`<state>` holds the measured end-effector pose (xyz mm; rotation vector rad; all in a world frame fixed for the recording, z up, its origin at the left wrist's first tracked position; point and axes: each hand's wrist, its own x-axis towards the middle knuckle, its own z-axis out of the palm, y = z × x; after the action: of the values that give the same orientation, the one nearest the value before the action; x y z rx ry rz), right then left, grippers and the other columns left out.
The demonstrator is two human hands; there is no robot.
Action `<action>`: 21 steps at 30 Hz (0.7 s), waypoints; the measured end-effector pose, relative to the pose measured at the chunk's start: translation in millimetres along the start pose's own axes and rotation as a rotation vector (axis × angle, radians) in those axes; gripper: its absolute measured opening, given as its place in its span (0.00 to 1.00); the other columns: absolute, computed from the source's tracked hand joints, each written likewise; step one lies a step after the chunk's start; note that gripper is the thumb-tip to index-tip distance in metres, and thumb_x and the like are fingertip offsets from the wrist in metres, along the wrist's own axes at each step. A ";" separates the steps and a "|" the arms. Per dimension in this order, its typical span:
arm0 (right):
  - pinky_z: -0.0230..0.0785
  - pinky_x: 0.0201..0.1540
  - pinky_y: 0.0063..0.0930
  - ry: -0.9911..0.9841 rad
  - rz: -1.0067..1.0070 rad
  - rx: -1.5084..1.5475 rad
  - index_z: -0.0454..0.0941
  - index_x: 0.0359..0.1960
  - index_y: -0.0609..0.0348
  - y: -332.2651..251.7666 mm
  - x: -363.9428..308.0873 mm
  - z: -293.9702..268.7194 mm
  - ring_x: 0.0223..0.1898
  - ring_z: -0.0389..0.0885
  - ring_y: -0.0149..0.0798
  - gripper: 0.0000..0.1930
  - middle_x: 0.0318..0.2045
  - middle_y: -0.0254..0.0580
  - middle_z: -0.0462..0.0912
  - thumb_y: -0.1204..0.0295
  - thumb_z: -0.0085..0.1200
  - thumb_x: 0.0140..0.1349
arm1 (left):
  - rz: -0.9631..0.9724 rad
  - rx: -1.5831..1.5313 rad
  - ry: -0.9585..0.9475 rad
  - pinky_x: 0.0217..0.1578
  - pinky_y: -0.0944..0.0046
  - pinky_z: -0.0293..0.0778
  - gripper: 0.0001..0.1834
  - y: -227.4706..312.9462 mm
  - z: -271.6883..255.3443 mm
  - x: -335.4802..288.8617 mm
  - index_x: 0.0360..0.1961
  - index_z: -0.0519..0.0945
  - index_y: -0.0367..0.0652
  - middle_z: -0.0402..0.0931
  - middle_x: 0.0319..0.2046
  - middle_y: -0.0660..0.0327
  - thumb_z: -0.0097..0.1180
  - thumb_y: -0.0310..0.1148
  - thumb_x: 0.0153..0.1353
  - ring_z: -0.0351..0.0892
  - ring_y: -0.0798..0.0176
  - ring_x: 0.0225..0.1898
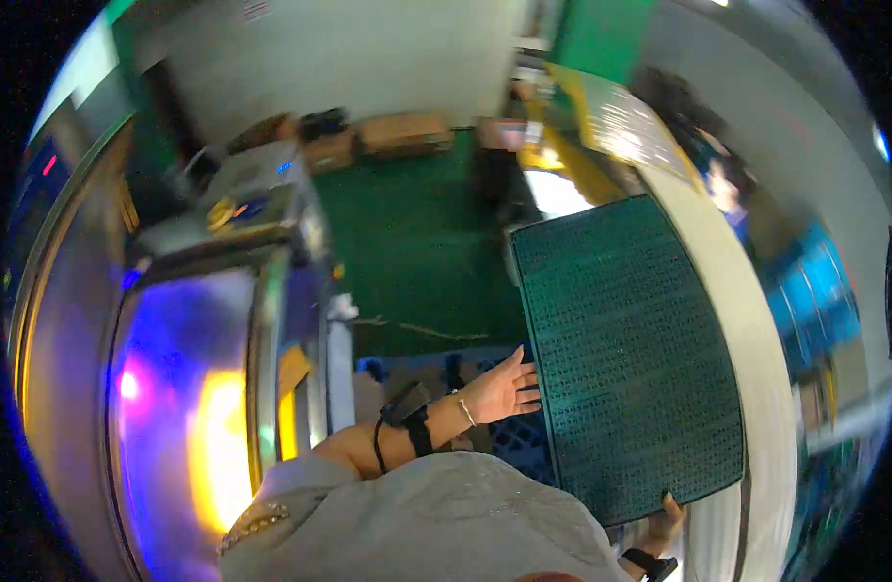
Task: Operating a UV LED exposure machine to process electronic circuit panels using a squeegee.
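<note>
A large dark green panel (630, 359), covered in rows of small marks or holes, lies over the pale bench on my right. My right hand (667, 522) grips its near edge, thumb on top and the other fingers hidden beneath. Beside the panel's left edge, my left hand (509, 390) is open with fingers spread; whether the fingertips touch the edge I cannot tell. That wrist carries a thin bracelet (467, 412) and a black strapped device (407, 405).
A metal machine with a brightly lit, shiny surface (179, 388) stands at my left. Cardboard boxes (404, 134) line the far wall above a green floor (407, 252). The pale long bench (761, 407) runs along the right, with a blurred person (725, 184) and a blue crate-like object (816, 291) beyond it.
</note>
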<state>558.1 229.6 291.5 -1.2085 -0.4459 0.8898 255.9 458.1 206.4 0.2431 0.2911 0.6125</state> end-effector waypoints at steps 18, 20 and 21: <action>0.70 0.50 0.36 -2.137 -0.338 -0.562 0.73 0.51 0.62 371.4 1.3 431.9 0.49 0.76 0.38 0.29 0.50 0.45 0.77 0.79 0.62 0.41 | 1.248 -0.154 0.989 0.45 0.62 0.72 0.18 -143.9 -65.8 -274.3 0.50 0.69 0.40 0.74 0.48 0.55 0.45 0.41 0.65 0.77 0.63 0.45; 0.70 0.43 0.28 -2.189 -0.542 -0.480 0.77 0.39 0.65 363.4 -95.0 432.1 0.39 0.77 0.37 0.12 0.40 0.43 0.79 0.77 0.60 0.52 | 1.222 -0.273 1.077 0.42 0.61 0.74 0.17 -170.6 -84.6 -290.1 0.49 0.69 0.38 0.76 0.45 0.52 0.46 0.39 0.65 0.78 0.62 0.43; 0.71 0.43 0.29 -2.070 0.336 -0.601 0.76 0.37 0.63 392.5 -116.9 436.6 0.40 0.78 0.37 0.11 0.38 0.43 0.79 0.75 0.60 0.53 | 1.225 -0.261 1.075 0.42 0.61 0.74 0.17 -170.5 -84.5 -306.3 0.49 0.69 0.38 0.76 0.45 0.52 0.46 0.39 0.65 0.78 0.62 0.43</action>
<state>36.1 438.1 85.7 -0.3673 -2.2832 2.2131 78.3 152.5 135.0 -0.2354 1.1166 1.9757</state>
